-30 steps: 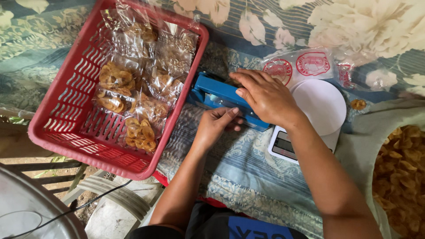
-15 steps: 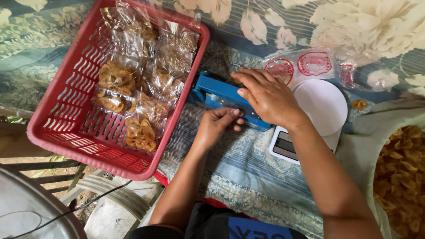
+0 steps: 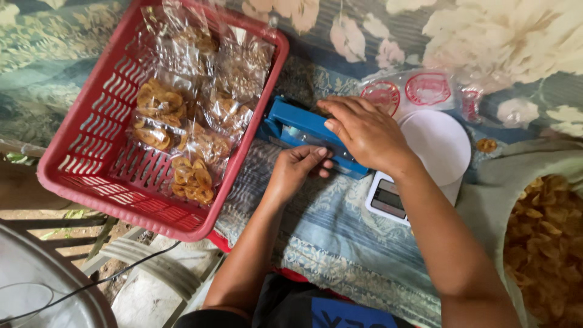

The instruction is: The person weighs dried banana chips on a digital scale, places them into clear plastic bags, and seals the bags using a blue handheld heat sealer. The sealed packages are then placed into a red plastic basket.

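**Blue sealer under my right hand**

The blue sealer (image 3: pixel 303 130) is lying on the patterned cloth (image 3: pixel 340 231), just beside the right wall of the red basket (image 3: pixel 91 164) and left of the white scale (image 3: pixel 419 176). I am pressing my right hand (image 3: pixel 364 130) flat on top of its arm, fingers stretched along the blue bar and pointing toward the basket; this grip is not curling around anything, it is simply bearing down with palm and fingers together. My left hand (image 3: pixel 297 170) is sitting at the near edge of the sealer, fingers bent and pinched together against the clear plastic there. I cannot tell exactly what they are pinching, since the film is almost invisible against the cloth.

The basket is holding several clear bags of golden chips (image 3: pixel 182 140), piled toward its right half. The scale's round white plate is lying partly under my right wrist, and its small display is facing me. Behind it, flat clear packets with red round labels (image 3: pixel 407 91) are resting on the flowered fabric. At the far right, a heap of loose chips (image 3: pixel 546 243) is sitting in a pale sack, well apart from both hands.
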